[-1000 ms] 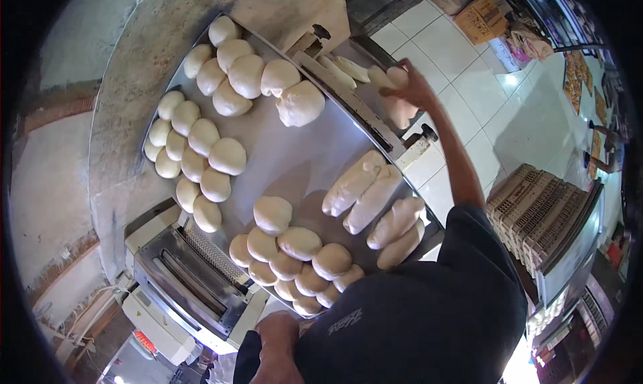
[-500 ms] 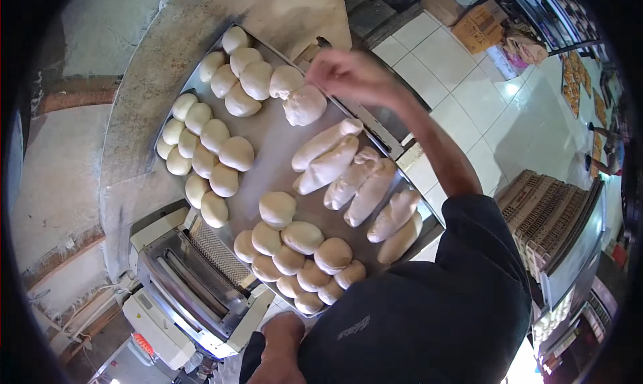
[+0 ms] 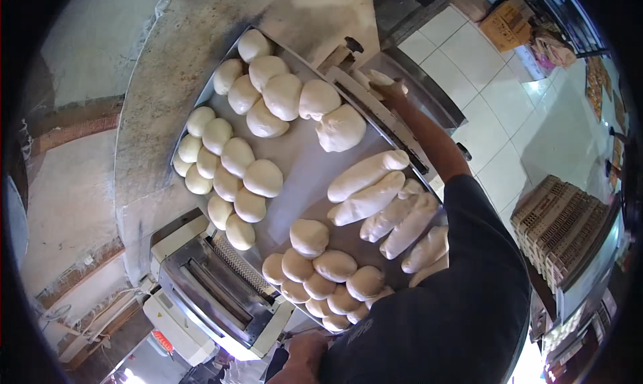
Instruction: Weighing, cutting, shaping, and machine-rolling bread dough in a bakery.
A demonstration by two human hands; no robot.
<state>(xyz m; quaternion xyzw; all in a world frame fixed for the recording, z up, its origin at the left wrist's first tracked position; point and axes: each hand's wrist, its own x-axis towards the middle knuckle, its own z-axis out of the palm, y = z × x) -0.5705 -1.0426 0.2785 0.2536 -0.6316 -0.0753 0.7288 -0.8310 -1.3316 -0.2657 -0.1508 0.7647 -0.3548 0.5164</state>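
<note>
Past the metal tray's right rim, my right hand [image 3: 390,89] reaches down into a machine's recess, beside a pale piece [image 3: 372,77] that I cannot make out clearly; its fingers are mostly hidden. At the lower edge, my left hand [image 3: 307,354] hangs close to my body, its fingers not distinguishable. Between my arms lies the metal tray [image 3: 298,176] with dough on it. Nearest my right forearm are long dough rolls [image 3: 367,198] in pairs. A larger lumpy dough ball [image 3: 341,128] sits by the right rim, touching a smoother dough ball [image 3: 319,99].
More round dough balls [image 3: 228,182] are grouped at the tray's left and near sides. A roller machine [image 3: 214,293] stands at the lower left. To the right are stacked brown trays [image 3: 559,226] and a tiled floor [image 3: 482,116], with a cardboard box [image 3: 504,26] farther off.
My right hand has moved off the dough at the tray's upper right and over the rim to the machine beside it. The whole view has shifted, with the tray now appearing further right.
</note>
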